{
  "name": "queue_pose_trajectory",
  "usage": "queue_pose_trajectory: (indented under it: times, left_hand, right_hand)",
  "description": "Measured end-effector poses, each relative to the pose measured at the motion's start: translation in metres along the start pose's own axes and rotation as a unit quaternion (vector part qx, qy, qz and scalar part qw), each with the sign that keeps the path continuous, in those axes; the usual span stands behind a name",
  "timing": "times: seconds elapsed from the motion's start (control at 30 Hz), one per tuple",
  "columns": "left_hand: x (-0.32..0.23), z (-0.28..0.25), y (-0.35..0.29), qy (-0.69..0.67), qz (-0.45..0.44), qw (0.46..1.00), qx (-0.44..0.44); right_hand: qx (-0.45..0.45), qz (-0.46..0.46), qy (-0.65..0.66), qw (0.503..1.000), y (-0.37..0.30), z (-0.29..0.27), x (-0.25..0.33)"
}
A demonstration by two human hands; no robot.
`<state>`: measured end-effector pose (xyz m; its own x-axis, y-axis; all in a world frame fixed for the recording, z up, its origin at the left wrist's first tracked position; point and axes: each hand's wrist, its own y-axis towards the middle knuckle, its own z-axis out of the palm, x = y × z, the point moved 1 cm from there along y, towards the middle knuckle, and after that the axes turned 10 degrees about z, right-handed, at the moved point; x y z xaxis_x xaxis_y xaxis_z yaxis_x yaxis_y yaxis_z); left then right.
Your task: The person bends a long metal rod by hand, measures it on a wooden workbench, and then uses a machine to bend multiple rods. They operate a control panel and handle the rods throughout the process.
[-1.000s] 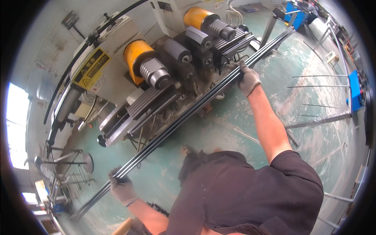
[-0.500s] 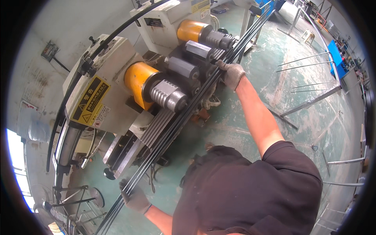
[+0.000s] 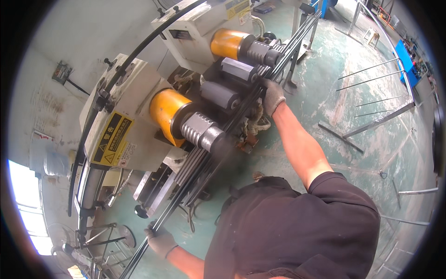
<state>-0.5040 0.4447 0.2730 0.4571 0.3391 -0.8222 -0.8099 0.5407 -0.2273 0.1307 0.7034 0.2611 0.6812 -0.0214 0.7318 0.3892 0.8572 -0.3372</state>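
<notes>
My left hand (image 3: 162, 240), in a grey work glove, is closed around a bundle of long thin dark metal rods (image 3: 171, 209) near their lower left end. My right hand (image 3: 273, 96), gloved the same way, grips the bundle farther up, beside the grey rollers (image 3: 219, 94) of a machine. The rods run slanting from lower left to upper right along the machine's front. Below a ribbed metal spindle (image 3: 203, 130) with an orange collar (image 3: 168, 110), more dark rods (image 3: 191, 166) lie close together on the machine. Part of the bundle there is blurred.
A second cream machine head (image 3: 190, 35) with an orange collar (image 3: 228, 43) stands farther back. A black hose (image 3: 139, 49) arches over the nearer head (image 3: 121, 95). At right, a metal rack (image 3: 378, 120) with prongs stands on the worn green floor, with a stool (image 3: 371, 35) beyond.
My right hand has come slightly nearer, its fingers now wrapped lower on the rods. The bundle shifts and blurs beside the near spindle, and the whole view has turned a little.
</notes>
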Motion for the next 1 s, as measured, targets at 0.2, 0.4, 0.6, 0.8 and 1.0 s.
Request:
queue_pose_trajectory:
  times: [0.2, 0.4, 0.6, 0.8, 1.0]
  left_hand:
    - [0.03, 0.024, -0.015, 0.216, 0.08, 0.969, 0.09]
    - [0.026, 0.059, -0.042, -0.142, -0.105, 0.984, 0.021]
    - [0.033, 0.01, -0.011, -0.18, -0.05, 0.976, 0.115]
    - [0.037, -0.01, -0.015, 0.101, 0.083, 0.964, 0.232]
    - [0.047, -0.024, 0.016, 0.12, 0.091, 0.974, 0.167]
  right_hand:
    - [-0.028, 0.005, -0.09, 0.996, 0.002, 0.019, -0.004]
    - [-0.127, 0.019, -0.089, 0.988, -0.01, 0.033, 0.006]
    - [-0.134, 0.045, -0.01, 0.99, -0.032, 0.055, 0.01]
    - [-0.159, 0.037, -0.029, 0.986, -0.041, 0.067, 0.014]
    - [-0.128, 0.084, -0.041, 0.987, -0.053, 0.073, 0.019]
